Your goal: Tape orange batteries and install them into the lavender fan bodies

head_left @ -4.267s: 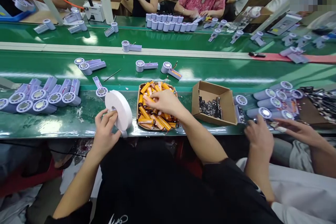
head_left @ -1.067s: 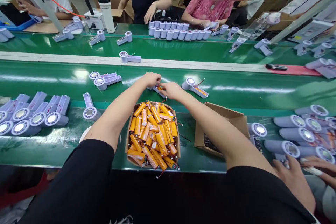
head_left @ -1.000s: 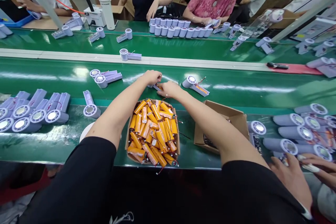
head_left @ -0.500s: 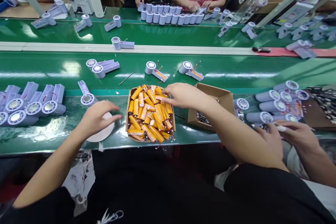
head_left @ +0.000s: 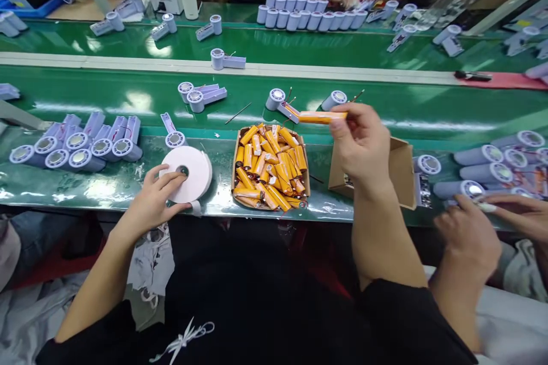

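My right hand (head_left: 363, 140) pinches an orange-wrapped battery (head_left: 317, 117) by one end, held level above the bench. Behind it stands a lavender fan-like housing (head_left: 334, 100) with loose wires. My left hand (head_left: 156, 194) grips a roll of white tape (head_left: 197, 168), fingertips at its centre hole and thumb by the loose tape end (head_left: 196, 208). Between my hands sits a cardboard box (head_left: 235, 179) heaped with orange batteries (head_left: 269, 168). Another lavender housing (head_left: 276, 99), its handle open with wires showing, lies beyond the box.
Several lavender housings (head_left: 103, 145) stand in a group at left. An open cardboard box (head_left: 402, 174) is behind my right forearm. A co-worker's hands (head_left: 468, 228) work at right beside more housings (head_left: 479, 155). People sit across the green belt (head_left: 128, 82), by rows of housings (head_left: 293, 20).
My right hand has lifted a battery out of the box and moved right and up with it. My left hand has come down onto the tape roll. The whole view has shifted.
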Demonstrator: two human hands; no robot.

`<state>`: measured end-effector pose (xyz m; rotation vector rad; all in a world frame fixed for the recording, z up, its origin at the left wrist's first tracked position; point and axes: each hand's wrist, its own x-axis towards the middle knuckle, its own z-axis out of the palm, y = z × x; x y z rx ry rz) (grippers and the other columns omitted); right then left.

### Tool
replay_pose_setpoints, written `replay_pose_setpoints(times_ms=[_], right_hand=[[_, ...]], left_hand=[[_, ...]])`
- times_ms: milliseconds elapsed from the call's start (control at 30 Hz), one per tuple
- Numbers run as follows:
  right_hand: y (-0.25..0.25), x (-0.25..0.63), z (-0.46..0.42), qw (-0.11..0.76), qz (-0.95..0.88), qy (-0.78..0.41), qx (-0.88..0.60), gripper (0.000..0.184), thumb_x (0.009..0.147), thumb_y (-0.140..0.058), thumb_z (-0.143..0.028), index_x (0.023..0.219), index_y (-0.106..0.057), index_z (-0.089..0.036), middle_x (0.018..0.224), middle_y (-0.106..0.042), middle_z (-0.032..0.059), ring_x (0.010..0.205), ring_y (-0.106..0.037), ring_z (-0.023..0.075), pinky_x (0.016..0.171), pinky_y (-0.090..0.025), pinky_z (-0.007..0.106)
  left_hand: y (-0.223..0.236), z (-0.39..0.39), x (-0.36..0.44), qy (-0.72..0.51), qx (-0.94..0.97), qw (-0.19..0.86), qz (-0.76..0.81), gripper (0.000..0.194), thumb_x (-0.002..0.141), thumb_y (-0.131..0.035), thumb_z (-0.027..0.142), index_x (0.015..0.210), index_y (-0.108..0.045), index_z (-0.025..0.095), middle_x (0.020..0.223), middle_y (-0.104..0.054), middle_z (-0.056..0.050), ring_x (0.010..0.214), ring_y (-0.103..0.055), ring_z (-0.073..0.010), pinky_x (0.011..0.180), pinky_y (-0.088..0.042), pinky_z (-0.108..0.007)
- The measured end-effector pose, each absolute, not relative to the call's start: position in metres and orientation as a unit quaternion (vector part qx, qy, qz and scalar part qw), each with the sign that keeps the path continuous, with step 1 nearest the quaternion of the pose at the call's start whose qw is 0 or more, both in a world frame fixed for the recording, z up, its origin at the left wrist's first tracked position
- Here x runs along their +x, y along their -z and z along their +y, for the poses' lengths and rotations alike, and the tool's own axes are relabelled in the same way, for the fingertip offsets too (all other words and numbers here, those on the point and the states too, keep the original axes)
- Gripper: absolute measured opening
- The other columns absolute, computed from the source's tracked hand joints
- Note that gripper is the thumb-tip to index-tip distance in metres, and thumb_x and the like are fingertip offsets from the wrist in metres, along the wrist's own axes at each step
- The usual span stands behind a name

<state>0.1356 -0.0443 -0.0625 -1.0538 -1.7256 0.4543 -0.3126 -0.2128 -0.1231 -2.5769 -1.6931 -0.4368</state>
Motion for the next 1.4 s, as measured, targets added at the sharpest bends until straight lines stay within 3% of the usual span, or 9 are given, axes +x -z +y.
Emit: replay_pose_setpoints(times_ms=[133, 233, 400, 667, 800, 933, 1133, 1233, 1400], right_hand=[[0.053, 0.099, -0.091, 0.615, -0.621, -0.355, -0.332, 0.045, 0.100, -0.074, -0.069, 0.129, -0.073, -0.034, 0.109, -0.084, 0.0026, 0.104, -0.084, 0.0247, 0.093, -0.070, 0.044], [0.048, 0.079, -0.111, 0.483, -0.685, -0.418, -0.351, 0.044, 0.095, -0.084, -0.063, 0.123, -0.079, -0.030, 0.088, -0.084, 0.0005, 0.082, -0.081, 0.0213, 0.080, -0.069, 0.036], [0.044, 0.069, -0.112, 0.287, -0.817, -0.361, -0.346, 0.030, 0.096, -0.087, -0.048, 0.116, -0.088, -0.026, 0.091, -0.087, 0.0014, 0.076, -0.077, 0.0174, 0.080, -0.062, 0.030], [0.055, 0.060, -0.106, 0.235, -0.836, -0.355, -0.346, 0.040, 0.101, -0.080, -0.039, 0.139, -0.081, -0.026, 0.122, -0.087, 0.0061, 0.101, -0.081, 0.0241, 0.095, -0.062, 0.037], [0.059, 0.069, -0.105, 0.238, -0.835, -0.369, -0.332, 0.050, 0.099, -0.082, -0.035, 0.148, -0.076, -0.027, 0.104, -0.087, 0.0025, 0.088, -0.078, 0.0220, 0.089, -0.063, 0.037], [0.067, 0.073, -0.100, 0.305, -0.791, -0.406, -0.341, 0.050, 0.095, -0.086, -0.038, 0.143, -0.079, -0.027, 0.093, -0.083, -0.0004, 0.088, -0.078, 0.0225, 0.089, -0.065, 0.040], [0.107, 0.017, -0.117, 0.615, -0.478, -0.508, -0.368, 0.077, 0.092, -0.078, -0.074, 0.155, -0.063, -0.032, 0.144, -0.079, 0.0098, 0.129, -0.079, 0.0288, 0.114, -0.066, 0.051], [0.117, 0.009, -0.128, 0.604, -0.432, -0.566, -0.357, 0.086, 0.082, -0.088, -0.076, 0.151, -0.064, -0.030, 0.139, -0.082, 0.0117, 0.125, -0.082, 0.0319, 0.109, -0.070, 0.052], [0.104, 0.038, -0.135, 0.609, -0.456, -0.556, -0.335, 0.072, 0.077, -0.101, -0.056, 0.137, -0.071, -0.031, 0.120, -0.087, 0.0076, 0.115, -0.085, 0.0343, 0.104, -0.072, 0.059]], left_hand=[[0.106, -0.220, -0.281, 0.212, -0.832, 0.083, -0.507, 0.056, 0.094, -0.082, 0.023, 0.148, -0.068, 0.028, 0.139, -0.077, -0.011, 0.152, -0.049, -0.0429, 0.124, -0.051, -0.067], [0.096, -0.222, -0.264, 0.216, -0.842, 0.107, -0.483, 0.064, 0.093, -0.077, 0.011, 0.152, -0.068, 0.032, 0.139, -0.078, -0.008, 0.153, -0.047, -0.0400, 0.118, -0.059, -0.058], [0.087, -0.222, -0.255, 0.183, -0.862, 0.126, -0.456, 0.067, 0.095, -0.072, 0.004, 0.154, -0.068, 0.036, 0.145, -0.078, 0.001, 0.156, -0.049, -0.0339, 0.128, -0.052, -0.052], [0.077, -0.221, -0.252, 0.158, -0.874, 0.156, -0.433, 0.074, 0.099, -0.065, 0.002, 0.164, -0.059, 0.036, 0.148, -0.076, 0.004, 0.155, -0.052, -0.0279, 0.137, -0.042, -0.049], [0.075, -0.221, -0.246, 0.166, -0.867, 0.183, -0.433, 0.076, 0.099, -0.070, 0.005, 0.164, -0.057, 0.042, 0.144, -0.077, 0.006, 0.138, -0.061, -0.0269, 0.138, -0.042, -0.053], [0.082, -0.221, -0.235, 0.184, -0.861, 0.181, -0.439, 0.081, 0.100, -0.074, 0.010, 0.167, -0.052, 0.049, 0.136, -0.079, 0.005, 0.113, -0.066, -0.0235, 0.140, -0.037, -0.059], [0.114, -0.228, -0.198, 0.291, -0.773, 0.188, -0.531, 0.078, 0.093, -0.087, 0.033, 0.164, -0.058, 0.041, 0.117, -0.078, -0.010, 0.117, -0.056, -0.0349, 0.126, -0.035, -0.076], [0.123, -0.243, -0.184, 0.318, -0.757, 0.193, -0.538, 0.072, 0.092, -0.090, 0.038, 0.158, -0.063, 0.033, 0.103, -0.076, -0.010, 0.107, -0.056, -0.0329, 0.117, -0.040, -0.067], [0.112, -0.265, -0.208, 0.310, -0.775, 0.146, -0.531, 0.074, 0.088, -0.094, 0.033, 0.155, -0.063, 0.031, 0.096, -0.074, -0.008, 0.100, -0.056, -0.0311, 0.109, -0.043, -0.056]])
